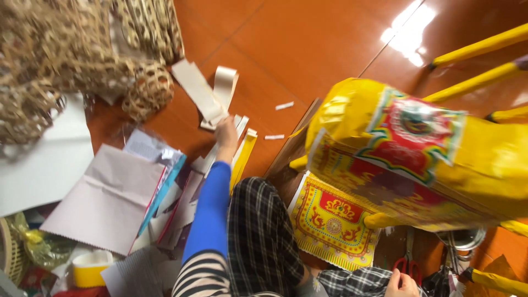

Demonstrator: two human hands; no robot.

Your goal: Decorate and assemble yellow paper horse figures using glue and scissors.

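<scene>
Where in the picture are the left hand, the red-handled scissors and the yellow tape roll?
left hand (226,133): head view, back of the hand.
red-handled scissors (407,264): head view, handle loops.
yellow tape roll (90,269): head view, outer side.

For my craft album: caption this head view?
Left hand reaches pale paper strips beside a yellow paper figure.

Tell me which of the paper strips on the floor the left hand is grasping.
The left hand grasps the wide off-white strips fanned out above it, not the yellow-edged strip beside the wrist nor the two tiny white scraps farther right.

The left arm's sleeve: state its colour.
Plain bright blue sleeve, ending short of the left hand; head view shows it.
</scene>
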